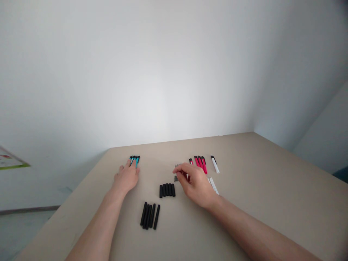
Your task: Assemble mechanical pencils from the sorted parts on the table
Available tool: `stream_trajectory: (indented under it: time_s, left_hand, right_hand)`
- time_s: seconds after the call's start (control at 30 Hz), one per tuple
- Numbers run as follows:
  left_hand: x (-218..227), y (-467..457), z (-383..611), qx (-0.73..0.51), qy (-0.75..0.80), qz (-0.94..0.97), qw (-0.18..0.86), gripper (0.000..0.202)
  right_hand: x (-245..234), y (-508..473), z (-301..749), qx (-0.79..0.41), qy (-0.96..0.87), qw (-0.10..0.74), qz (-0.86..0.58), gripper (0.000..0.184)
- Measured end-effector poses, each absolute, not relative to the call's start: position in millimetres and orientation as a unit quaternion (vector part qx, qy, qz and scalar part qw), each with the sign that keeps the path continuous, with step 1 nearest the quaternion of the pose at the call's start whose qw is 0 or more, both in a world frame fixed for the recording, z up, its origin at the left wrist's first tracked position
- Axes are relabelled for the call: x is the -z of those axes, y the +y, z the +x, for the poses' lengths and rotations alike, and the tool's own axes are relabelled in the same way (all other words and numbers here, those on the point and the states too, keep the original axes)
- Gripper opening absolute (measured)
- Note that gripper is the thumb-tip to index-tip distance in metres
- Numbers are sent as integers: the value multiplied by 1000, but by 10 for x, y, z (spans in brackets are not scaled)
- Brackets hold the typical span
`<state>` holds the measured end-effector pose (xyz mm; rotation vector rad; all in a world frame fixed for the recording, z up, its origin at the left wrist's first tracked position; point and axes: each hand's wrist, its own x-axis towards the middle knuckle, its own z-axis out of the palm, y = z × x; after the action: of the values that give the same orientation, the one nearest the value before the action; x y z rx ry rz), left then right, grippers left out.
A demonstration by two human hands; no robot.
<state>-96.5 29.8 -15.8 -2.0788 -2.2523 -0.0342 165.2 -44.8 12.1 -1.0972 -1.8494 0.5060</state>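
My left hand (127,177) lies at the far left of the table with its fingers stretched out, the fingertips on a row of blue pens (137,160) with black tops. My right hand (195,184) is above the middle, thumb and forefinger brought together; whatever they pinch, if anything, cannot be made out. Beneath its fingertips are small grey metal parts (175,178), partly hidden. Several short black tubes (167,190) stand in a row left of this hand. Closer to me lie several longer black tubes (149,216), side by side.
Beyond my right hand are several pink pen barrels (201,164) with black clips. A white pen barrel (215,164) lies to their right. White sticks (213,185) show partly behind my right wrist. The beige table (261,188) meets a pale wall (168,72).
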Motion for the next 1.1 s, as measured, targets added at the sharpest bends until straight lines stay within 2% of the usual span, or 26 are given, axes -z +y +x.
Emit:
stream_trajectory:
  time_s: [0.37,0.53,0.63,0.73,0.87,1.1]
  left_hand:
    - [196,317,-999,23,-729,-683,41,47]
    - [202,315,-1002,31,-729,-682,44,48]
    - [187,312,-997,38,-729,-682,44,46]
    - [162,303,-982,44,-730,-681,42,45]
    - [103,275,-943,48,-738,-671,43,48]
    - [-58,249,-822,97,-718,-686,67,48]
  right_hand:
    - [-96,-423,1672,-195,-744,446,-458,20]
    - [-87,-343,1748,-133,-740,427,-502,20]
    - [-120,-264,1852,-71,-708,375,-593,20]
    - [-149,-203,1959,-22,-658,278,-700,23]
    - [-138,-173,2037,-19,-608,180,-773,27]
    - [-129,-167,2038,-71,-598,149,-784,22]
